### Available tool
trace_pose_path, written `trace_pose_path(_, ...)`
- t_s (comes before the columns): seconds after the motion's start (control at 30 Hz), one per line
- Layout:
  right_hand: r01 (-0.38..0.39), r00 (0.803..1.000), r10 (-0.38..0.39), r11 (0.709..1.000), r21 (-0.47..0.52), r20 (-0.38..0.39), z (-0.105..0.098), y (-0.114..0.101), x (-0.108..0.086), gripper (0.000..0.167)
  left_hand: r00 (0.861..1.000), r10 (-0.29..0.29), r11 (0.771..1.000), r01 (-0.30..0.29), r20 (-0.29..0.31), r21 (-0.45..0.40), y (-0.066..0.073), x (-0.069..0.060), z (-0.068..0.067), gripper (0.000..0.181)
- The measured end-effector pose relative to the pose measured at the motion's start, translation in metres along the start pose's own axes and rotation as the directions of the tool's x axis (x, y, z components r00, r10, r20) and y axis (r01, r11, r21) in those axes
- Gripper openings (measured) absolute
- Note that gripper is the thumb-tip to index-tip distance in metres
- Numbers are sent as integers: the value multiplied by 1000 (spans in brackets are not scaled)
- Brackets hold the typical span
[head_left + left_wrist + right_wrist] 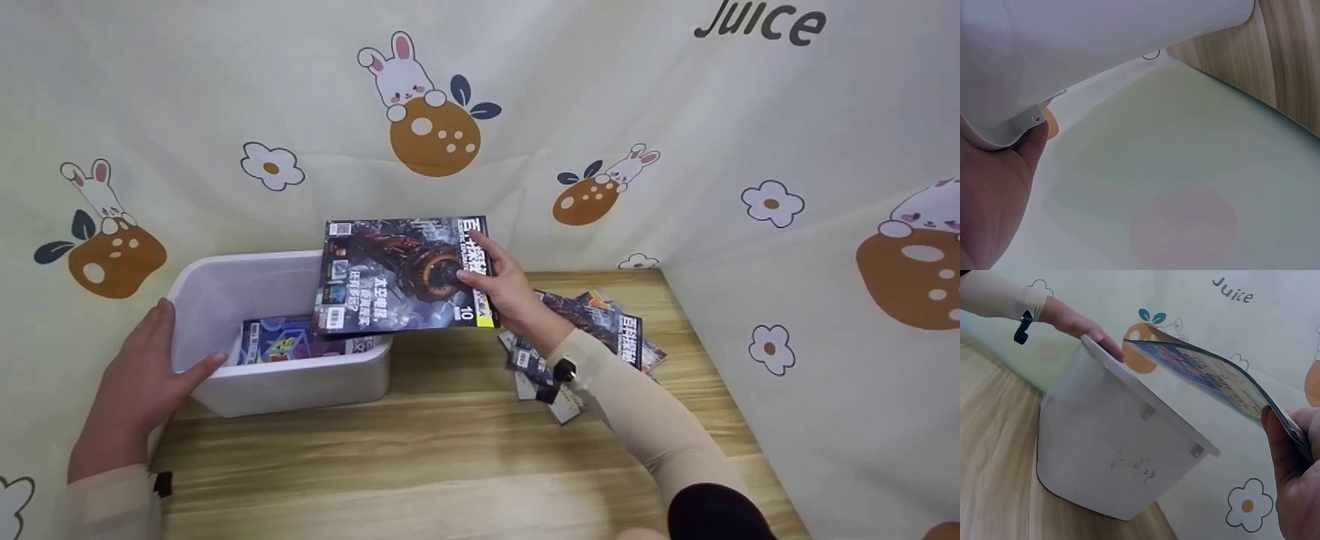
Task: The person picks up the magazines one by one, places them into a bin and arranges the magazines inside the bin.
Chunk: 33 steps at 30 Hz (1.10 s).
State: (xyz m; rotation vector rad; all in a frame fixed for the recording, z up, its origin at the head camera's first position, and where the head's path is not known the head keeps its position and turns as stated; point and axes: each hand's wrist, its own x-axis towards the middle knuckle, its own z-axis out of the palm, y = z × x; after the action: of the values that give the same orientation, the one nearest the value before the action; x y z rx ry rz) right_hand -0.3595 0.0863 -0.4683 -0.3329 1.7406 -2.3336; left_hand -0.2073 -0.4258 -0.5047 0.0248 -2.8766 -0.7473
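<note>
My right hand (pixel 510 289) pinches the right edge of a dark-covered magazine (pixel 397 277), thumb on the cover and fingers beneath. The magazine is held above the right end of a white plastic bin (pixel 300 386); its pages bend slightly in the right wrist view. Inside the bin lies a blue-purple magazine (pixel 277 341), partly hidden by the held one. At the bin's left end, my left hand (pixel 142 367) grips the rim, with the thumb over the near edge. Under the rim, fingers (pixel 1036 143) show in the left wrist view.
Right of the bin, a loose pile of magazines (pixel 630 334) lies on the wood-grain surface (pixel 420 457), partly behind my right forearm. A pale cloth (pixel 315 67) printed with rabbits, oranges and flowers stands behind and on both sides.
</note>
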Motion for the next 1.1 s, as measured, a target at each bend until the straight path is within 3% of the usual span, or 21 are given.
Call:
trace_pose_path(0.37, -3, 1000, 2, 1000, 19, 31, 40, 13, 14, 88, 1000, -5, 1000, 5, -6, -5, 3, -2, -1, 123)
trace_pose_path(0.57, 14, 999, -11, 999, -48, 53, 58, 21, 18, 86, 1000, 0, 1000, 0, -10, 17, 3, -3, -1, 123)
trace_pose_path(0.73, 10, 999, -7, 995, -100, 35, 71, 25, 22, 85, 1000, 0, 1000, 0, -10, 19, 3, -3, 0, 122)
trace_pose_path(1.1, -17, 999, 21, 995, -94, 43, 92, 40, 29, 89, 1000, 3, 1000, -3, -11, 20, 4, -3, 0, 122)
